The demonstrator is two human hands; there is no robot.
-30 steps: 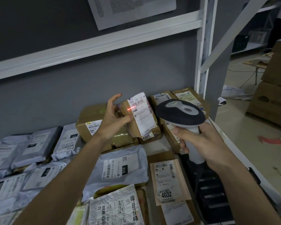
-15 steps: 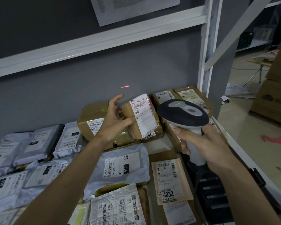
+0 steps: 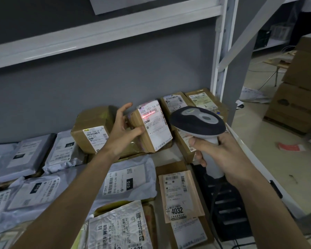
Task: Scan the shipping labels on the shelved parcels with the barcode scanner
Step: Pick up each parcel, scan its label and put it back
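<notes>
Near the middle of the frame the left hand [image 3: 123,133] tips a small brown parcel [image 3: 147,130] up on edge, thumb pressed on its near face and the other fingers spread loosely behind it, so its shipping label [image 3: 155,123] faces the camera. The right hand [image 3: 217,155], fingers wrapped round the grip, aims the barcode scanner [image 3: 197,121] at it from just to the right, and a red scan line [image 3: 148,113] lies across the upper barcode. Judging by that, this one label is being read now. Nothing shows which of the others are done: the grey mailer bags [image 3: 25,159] at left, the boxes [image 3: 187,103] behind and the padded envelope [image 3: 180,193] at lower centre may all remain.
</notes>
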